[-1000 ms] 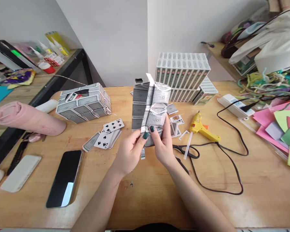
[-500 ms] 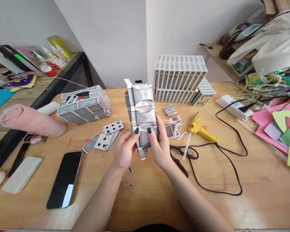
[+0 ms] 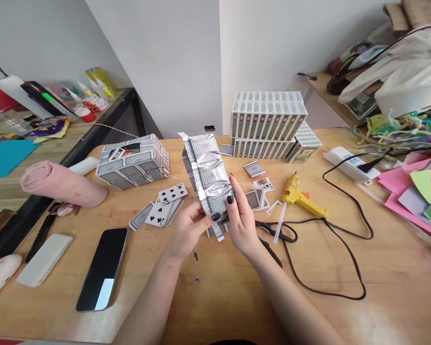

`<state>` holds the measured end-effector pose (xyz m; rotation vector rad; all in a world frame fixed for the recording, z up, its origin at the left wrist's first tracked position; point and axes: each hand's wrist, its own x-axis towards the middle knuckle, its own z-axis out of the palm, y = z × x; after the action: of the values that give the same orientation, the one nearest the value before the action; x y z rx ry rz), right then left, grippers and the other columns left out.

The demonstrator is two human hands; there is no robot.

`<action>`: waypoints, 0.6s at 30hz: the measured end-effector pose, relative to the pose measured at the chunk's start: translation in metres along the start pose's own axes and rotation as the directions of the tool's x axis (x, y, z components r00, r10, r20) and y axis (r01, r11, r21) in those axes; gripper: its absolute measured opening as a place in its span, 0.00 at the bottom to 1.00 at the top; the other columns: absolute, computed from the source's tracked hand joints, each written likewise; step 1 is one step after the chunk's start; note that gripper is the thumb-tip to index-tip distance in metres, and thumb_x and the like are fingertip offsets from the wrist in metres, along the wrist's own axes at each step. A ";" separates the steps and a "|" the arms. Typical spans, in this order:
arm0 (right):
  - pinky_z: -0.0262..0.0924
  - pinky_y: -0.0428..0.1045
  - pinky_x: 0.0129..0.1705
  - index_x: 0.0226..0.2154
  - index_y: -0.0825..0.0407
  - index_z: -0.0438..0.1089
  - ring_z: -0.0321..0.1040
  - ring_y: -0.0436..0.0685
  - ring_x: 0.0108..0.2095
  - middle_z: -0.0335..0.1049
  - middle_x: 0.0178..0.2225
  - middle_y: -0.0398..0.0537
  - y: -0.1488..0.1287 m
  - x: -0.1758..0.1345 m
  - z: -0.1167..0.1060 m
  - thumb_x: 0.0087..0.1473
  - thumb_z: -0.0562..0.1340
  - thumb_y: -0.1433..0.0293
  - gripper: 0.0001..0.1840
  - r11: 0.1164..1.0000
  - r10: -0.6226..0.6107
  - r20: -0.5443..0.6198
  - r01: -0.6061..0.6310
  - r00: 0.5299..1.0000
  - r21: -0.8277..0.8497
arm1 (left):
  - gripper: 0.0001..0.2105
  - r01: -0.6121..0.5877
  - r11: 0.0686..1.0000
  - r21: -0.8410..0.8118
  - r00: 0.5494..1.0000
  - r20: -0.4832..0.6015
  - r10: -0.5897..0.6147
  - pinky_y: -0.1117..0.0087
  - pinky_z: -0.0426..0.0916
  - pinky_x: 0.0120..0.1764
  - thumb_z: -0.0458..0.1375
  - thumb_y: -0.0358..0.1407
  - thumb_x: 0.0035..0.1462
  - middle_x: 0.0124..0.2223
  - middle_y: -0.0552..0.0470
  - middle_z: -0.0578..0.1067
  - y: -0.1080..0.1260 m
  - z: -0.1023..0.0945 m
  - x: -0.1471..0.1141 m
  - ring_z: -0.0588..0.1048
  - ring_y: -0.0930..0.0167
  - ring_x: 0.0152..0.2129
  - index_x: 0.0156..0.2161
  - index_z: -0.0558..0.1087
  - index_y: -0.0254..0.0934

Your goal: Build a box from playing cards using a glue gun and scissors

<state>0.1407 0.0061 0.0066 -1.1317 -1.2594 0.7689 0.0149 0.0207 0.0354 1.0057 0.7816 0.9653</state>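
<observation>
Between both hands I hold a structure made of playing cards (image 3: 209,165), patterned grey and white, with raised curved loops and loose strips at its ends. My left hand (image 3: 190,230) grips its lower left end, the thumb lying across the front. On its right edge my right hand (image 3: 241,218) is closed, thumb in front and fingers behind. Left of it lie loose playing cards (image 3: 165,211), some face up with spades. A larger box of playing cards (image 3: 132,165) stands behind them, with an opening on top.
Stacked card packs (image 3: 267,124) stand at the back. To the right are a yellow glue gun (image 3: 298,194), black scissors (image 3: 287,231), a looping black cable (image 3: 355,268) and a power strip (image 3: 350,165). A phone (image 3: 103,268), a white power bank (image 3: 45,260) and a pink roll (image 3: 64,184) lie left.
The card structure has tilted, its top leaning further left. My left thumb has slid down toward its lower end. The whole view has shifted slightly.
</observation>
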 end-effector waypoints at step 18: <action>0.46 0.57 0.62 0.61 0.46 0.46 0.45 0.56 0.62 0.49 0.62 0.48 0.006 -0.004 0.005 0.61 0.47 0.65 0.26 0.999 -0.025 -0.028 0.025 0.999 -0.022 | 0.12 -0.075 0.984 0.164 0.767 -0.621 0.161 0.71 0.69 0.41 0.62 0.37 0.49 0.40 0.49 0.77 -0.024 0.033 -0.029 0.75 0.69 0.38 0.39 0.72 0.36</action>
<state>0.1354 0.0058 -0.0006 -1.1383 -1.2586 0.7198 0.0397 -0.0215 0.0274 0.8417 1.3714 1.4110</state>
